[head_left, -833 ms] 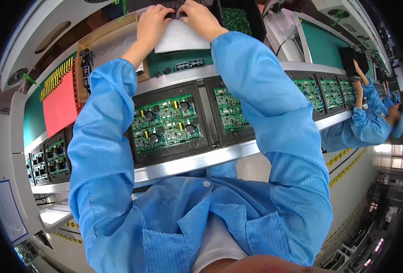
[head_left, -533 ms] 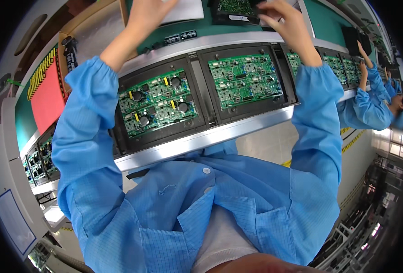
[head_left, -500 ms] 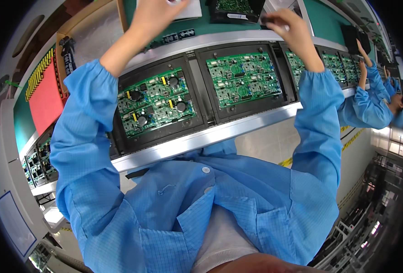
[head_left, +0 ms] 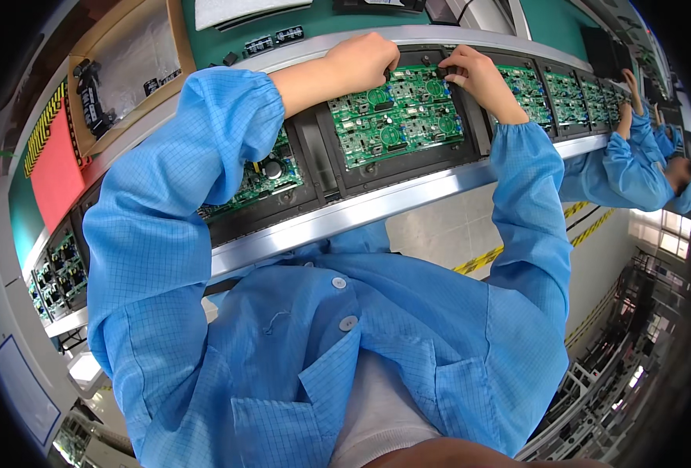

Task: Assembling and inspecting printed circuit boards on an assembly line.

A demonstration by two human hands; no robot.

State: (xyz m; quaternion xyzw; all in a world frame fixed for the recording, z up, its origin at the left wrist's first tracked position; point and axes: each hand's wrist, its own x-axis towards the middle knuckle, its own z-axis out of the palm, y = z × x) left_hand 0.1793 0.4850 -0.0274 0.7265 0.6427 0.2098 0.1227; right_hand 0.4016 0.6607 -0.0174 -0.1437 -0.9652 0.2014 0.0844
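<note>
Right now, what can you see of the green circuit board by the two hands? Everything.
The green circuit board is roughly rectangular and crowded with small pale and dark components; four round outlines show, two by two. It lies flat in a black tray whose border frames it. The left hand hides part of its far edge; the right hand is at its far right corner, seemingly pinching a small dark part. Whether fingers touch the board is unclear.

no legible wording, only warning stripes

a blue-bordered pale sheet (head_left: pixel 27 386) is on the light grey cabinet (head_left: pixel 0 300) at far left, its contents unreadable. yellow-and-black hazard stripes show on the floor tape (head_left: pixel 478 260) and beside the red sheet (head_left: pixel 58 168). print on the green circuit board (head_left: pixel 396 118) is too small to make out.
</note>
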